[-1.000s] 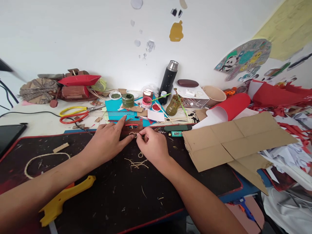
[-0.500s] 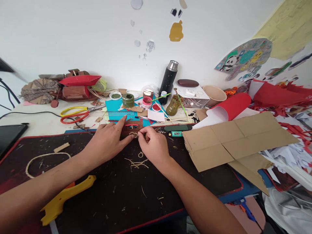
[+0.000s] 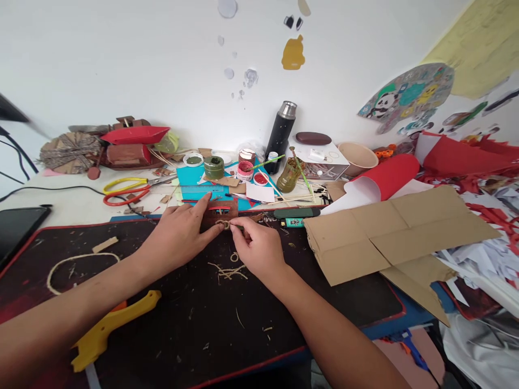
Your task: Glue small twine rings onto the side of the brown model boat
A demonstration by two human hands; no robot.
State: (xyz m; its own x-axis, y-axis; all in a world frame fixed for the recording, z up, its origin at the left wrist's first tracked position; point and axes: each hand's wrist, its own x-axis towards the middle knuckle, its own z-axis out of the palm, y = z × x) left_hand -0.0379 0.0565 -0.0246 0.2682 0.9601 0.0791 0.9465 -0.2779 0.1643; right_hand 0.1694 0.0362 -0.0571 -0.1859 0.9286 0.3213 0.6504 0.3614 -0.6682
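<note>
A small brown-painted piece [image 3: 225, 207] with a red-edged opening lies at the far edge of the dark mat. My left hand [image 3: 178, 229] grips its left side, index finger stretched along the back and thumb in front. At that thumb's tip, a short loop of twine [image 3: 222, 222] rests against the piece's near side. My right hand [image 3: 259, 243] is closed, its thumb and index finger pinching the right end of this loop. Nearer to me are a small twine ring [image 3: 234, 257] and several cut twine strands [image 3: 229, 272].
A yellow glue gun [image 3: 117, 324] and a longer twine piece [image 3: 52, 270] lie by my left forearm. Scissors [image 3: 125, 186], paint jars [image 3: 214, 168] and a black flask [image 3: 280, 135] stand or lie behind. Cardboard [image 3: 389, 232] covers the mat's right side, beside a utility knife [image 3: 292, 222].
The right thumb and index finger have shifted very slightly at the twine loop. My left hand keeps its place on the brown piece; the view has moved a little.
</note>
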